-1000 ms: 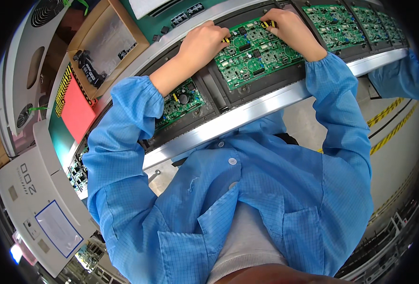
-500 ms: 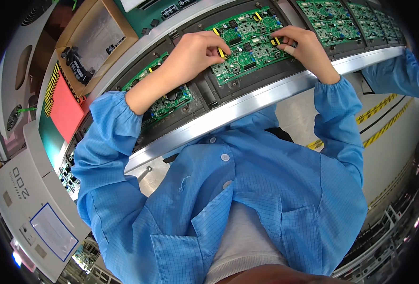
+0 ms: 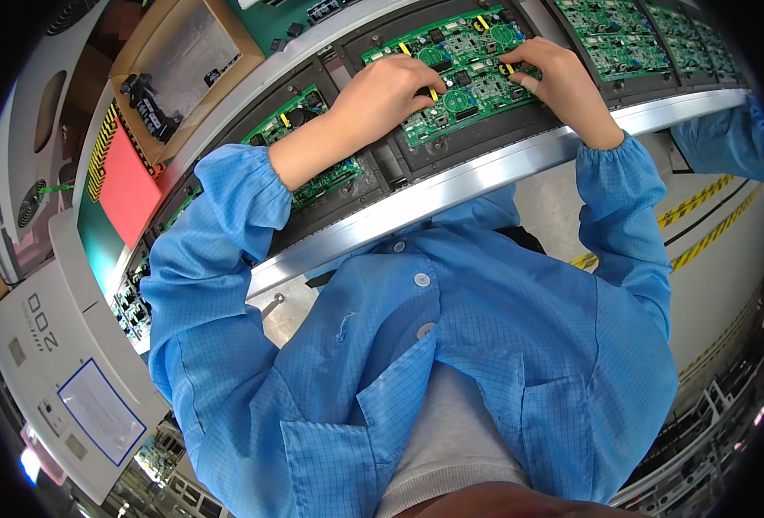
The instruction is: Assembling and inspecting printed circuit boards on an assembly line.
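A green circuit board point(image 3: 477, 97) lies in a dark carrier tray point(image 3: 446, 148) on the line in front of me. My left hand point(image 3: 390, 97) is over its left half, thumb and fingertips pinched on a small yellow-and-black component point(image 3: 433, 93) at the board. At the board's right side, my right hand point(image 3: 559, 79) pinches another yellow-and-black part point(image 3: 508, 68). Whether either part is seated in the board is hidden by the fingers. Two similar yellow parts stand along the far edge, one of them a yellow part point(image 3: 482, 23) at the top.
A second green board point(image 3: 326, 181) sits left, partly under my left forearm. More boards point(image 3: 615, 39) continue right. An aluminium rail point(image 3: 451, 192) runs along the near edge. Far left are a cardboard box point(image 3: 175, 73) with black parts and a red sheet point(image 3: 129, 186). Another blue sleeve point(image 3: 727, 142) shows at right.
The whole view has shifted a little to the right. My left hand has moved slightly right over the board with its yellow-and-black component. My right hand stays nearly at the same spot.
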Action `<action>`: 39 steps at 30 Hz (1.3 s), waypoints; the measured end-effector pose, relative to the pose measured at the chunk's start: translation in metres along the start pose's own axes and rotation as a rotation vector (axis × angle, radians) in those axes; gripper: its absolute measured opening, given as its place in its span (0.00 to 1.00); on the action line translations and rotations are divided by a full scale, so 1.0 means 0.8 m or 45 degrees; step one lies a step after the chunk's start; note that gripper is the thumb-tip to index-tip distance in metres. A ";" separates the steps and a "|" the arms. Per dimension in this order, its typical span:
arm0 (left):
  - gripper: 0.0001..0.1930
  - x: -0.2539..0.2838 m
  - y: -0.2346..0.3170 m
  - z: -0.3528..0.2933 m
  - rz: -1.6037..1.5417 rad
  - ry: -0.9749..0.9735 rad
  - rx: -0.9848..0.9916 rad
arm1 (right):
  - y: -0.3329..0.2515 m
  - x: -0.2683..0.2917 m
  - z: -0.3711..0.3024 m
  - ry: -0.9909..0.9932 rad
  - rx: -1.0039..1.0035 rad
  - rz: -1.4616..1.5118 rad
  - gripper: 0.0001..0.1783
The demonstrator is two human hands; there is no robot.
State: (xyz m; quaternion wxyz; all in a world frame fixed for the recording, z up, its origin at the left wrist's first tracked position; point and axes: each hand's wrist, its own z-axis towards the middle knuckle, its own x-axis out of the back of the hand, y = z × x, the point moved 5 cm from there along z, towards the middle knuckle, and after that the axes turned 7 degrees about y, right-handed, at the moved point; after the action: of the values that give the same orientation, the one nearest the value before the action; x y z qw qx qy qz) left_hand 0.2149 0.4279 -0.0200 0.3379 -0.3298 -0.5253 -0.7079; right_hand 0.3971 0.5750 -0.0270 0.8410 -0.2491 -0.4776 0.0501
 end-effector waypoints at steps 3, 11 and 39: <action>0.11 0.003 0.008 -0.001 0.081 0.004 -0.064 | -0.008 0.005 0.000 -0.013 -0.010 -0.019 0.18; 0.10 -0.003 0.012 -0.010 0.233 0.030 0.001 | -0.009 0.006 -0.006 -0.059 -0.043 -0.042 0.17; 0.21 0.316 -0.268 -0.235 0.934 -0.099 0.628 | -0.028 0.016 0.027 -0.144 -0.107 0.070 0.17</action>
State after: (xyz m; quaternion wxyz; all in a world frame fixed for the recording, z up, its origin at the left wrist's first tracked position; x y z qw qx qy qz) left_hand -0.1228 0.2599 0.0330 0.6153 -0.4301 -0.5391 -0.3817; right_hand 0.3831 0.5677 0.0025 0.7997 -0.2942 -0.5190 0.0671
